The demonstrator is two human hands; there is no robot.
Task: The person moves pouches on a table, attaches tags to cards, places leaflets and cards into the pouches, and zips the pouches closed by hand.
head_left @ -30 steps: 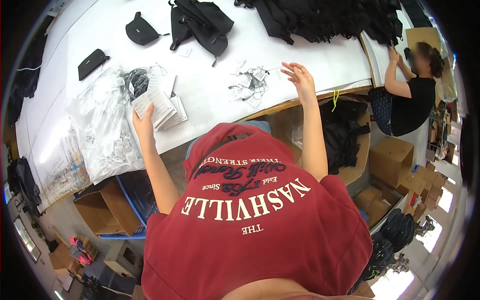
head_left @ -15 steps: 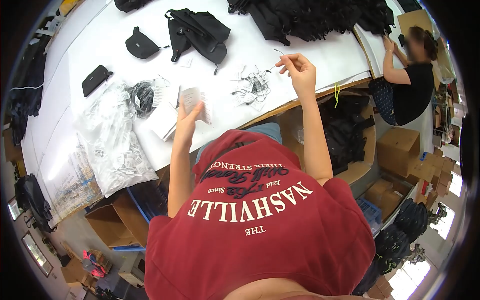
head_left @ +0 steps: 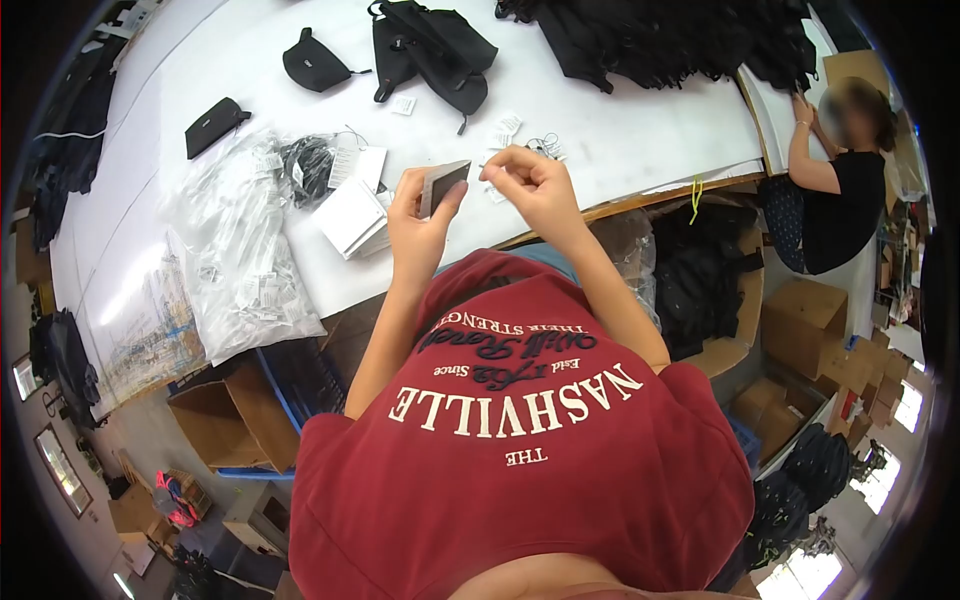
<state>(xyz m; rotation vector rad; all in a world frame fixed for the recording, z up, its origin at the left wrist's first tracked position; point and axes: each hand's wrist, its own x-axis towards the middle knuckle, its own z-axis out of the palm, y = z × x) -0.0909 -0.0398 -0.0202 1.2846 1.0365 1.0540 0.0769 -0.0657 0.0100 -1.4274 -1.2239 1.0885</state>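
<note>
Tag cards (head_left: 447, 184): a small stiff stack in the left hand (head_left: 416, 222), raised over the near side of the worktop (head_left: 625, 140); one face shows dark, the edge pale.
Left hand: closed around the cards, thumb on one side and fingers on the other, a grip that likely keeps the leaves together and turns their edge toward the other hand.
Right hand: fingers pinched narrow just beside the cards, apparently on a thin cord (head_left: 484, 173), too fine to make out fully; a fingertip pinch suits something so slight.
Card pile (head_left: 350, 216): white, flat, square-cornered pieces stacked askew beside the left hand, presumably kept there for easy reach.
Loose tags (head_left: 507, 127): small pale printed slips beyond the right hand, near a tangle of fine black strings (head_left: 545, 147).
Cord bundle (head_left: 308, 168): dark, wiry, coiled, between the card pile and the plastic bag.
Plastic bag (head_left: 235, 265): clear, crinkled and glossy, with printed slips showing through; it lies at the left, perhaps as a supply.
Black pouches: one oblong (head_left: 215, 127), one rounded (head_left: 317, 62), soft matte fabric, set farther back, probably to leave working room.
Black bag (head_left: 437, 52): limp, folded cloth with straps, beyond the tags.
Bag heap (head_left: 665, 40): dark, floppy, layered along the far side.
</note>
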